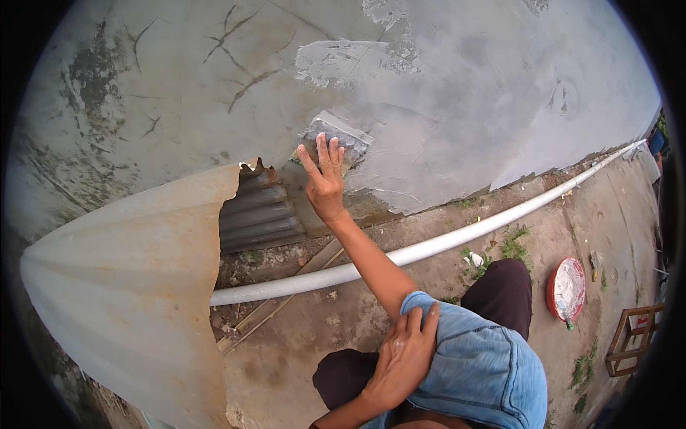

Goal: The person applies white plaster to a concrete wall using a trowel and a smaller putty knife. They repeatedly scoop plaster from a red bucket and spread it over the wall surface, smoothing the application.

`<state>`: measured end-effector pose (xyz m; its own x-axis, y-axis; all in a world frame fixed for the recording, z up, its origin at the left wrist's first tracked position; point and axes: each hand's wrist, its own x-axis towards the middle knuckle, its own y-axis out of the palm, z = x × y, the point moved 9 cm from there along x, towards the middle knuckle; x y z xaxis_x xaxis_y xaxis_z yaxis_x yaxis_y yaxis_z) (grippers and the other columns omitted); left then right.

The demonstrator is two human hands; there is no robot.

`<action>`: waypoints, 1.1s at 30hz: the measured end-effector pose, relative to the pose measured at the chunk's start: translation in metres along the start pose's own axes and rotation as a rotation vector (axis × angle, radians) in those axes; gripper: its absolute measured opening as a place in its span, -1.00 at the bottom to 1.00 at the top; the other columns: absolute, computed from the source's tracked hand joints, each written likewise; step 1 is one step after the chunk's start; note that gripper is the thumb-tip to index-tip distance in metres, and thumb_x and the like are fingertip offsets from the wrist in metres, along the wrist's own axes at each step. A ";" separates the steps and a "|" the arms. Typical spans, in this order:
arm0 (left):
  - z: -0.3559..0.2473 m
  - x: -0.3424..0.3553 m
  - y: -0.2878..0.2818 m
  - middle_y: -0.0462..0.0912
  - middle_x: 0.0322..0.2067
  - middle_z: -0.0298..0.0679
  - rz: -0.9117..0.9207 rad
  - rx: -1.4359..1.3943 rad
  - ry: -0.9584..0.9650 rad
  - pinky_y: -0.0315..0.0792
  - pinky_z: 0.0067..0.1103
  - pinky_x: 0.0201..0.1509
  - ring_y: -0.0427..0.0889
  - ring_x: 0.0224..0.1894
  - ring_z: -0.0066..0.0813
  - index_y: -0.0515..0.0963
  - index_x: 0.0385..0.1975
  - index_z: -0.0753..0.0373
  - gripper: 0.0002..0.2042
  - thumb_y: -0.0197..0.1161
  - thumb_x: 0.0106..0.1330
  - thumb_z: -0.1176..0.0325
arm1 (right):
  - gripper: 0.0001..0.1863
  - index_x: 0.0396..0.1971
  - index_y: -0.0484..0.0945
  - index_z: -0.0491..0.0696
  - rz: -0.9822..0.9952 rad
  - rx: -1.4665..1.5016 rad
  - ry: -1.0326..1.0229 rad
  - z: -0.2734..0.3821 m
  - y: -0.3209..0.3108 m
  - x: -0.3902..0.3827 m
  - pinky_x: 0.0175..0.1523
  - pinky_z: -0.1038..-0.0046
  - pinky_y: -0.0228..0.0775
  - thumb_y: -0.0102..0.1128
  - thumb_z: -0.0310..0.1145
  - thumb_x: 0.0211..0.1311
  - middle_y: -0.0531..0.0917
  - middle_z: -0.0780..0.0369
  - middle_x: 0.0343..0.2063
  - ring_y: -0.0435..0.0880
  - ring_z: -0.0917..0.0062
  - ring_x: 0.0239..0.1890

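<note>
My right hand reaches up to a grey wall, fingers spread over the back of a broad flat scraper. The scraper's blade lies against the wall, smeared with grey-white putty. Its handle and my thumb are hidden. Pale, wet-looking putty covers the wall to the right of it, while cracks and dark stains mark the left part. Lower down, my left hand crosses my body and rests on the blue sleeve of my right arm, its fingers stretched out and holding no tool.
A rusty corrugated sheet leans at the left, with a darker sheet behind its edge. A white pipe runs along the wall's foot above a wooden plank. A red basin of white putty and a wooden frame stand at right.
</note>
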<state>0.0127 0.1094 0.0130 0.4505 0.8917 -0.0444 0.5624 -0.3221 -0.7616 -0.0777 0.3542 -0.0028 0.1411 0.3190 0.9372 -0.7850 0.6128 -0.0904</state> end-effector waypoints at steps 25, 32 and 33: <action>-0.010 -0.008 0.014 0.48 -0.09 0.06 -0.003 -0.049 0.057 0.50 -0.24 0.01 0.54 -0.02 -0.01 0.35 0.21 0.40 -0.56 0.04 0.33 0.44 | -0.30 0.18 0.56 0.05 0.102 0.104 0.094 0.035 -0.050 0.036 0.42 0.10 0.15 0.00 -0.83 0.01 0.50 0.11 0.24 0.37 0.10 0.34; -0.010 -0.010 0.029 0.49 -0.08 0.02 0.054 -0.055 0.104 0.51 -0.29 -0.01 0.55 -0.03 -0.04 0.33 0.23 0.41 -0.52 0.06 0.29 0.46 | -0.19 0.24 0.50 0.16 0.450 0.116 0.016 0.014 -0.008 -0.086 0.45 0.05 0.10 0.07 -0.81 -0.08 0.31 0.18 0.38 0.25 0.16 0.42; -0.010 -0.009 0.028 0.49 -0.08 0.01 0.050 -0.034 0.090 0.51 -0.30 -0.01 0.55 -0.04 -0.05 0.33 0.24 0.41 -0.51 0.06 0.28 0.46 | -0.18 0.26 0.47 0.17 0.489 0.075 -0.004 0.000 -0.001 -0.108 0.45 0.06 0.11 0.07 -0.81 -0.06 0.29 0.20 0.39 0.23 0.19 0.43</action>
<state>0.0313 0.0893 -0.0012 0.5385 0.8423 -0.0225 0.5596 -0.3776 -0.7377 -0.0919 0.3187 -0.1038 -0.2572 0.5534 0.7922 -0.7999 0.3380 -0.4958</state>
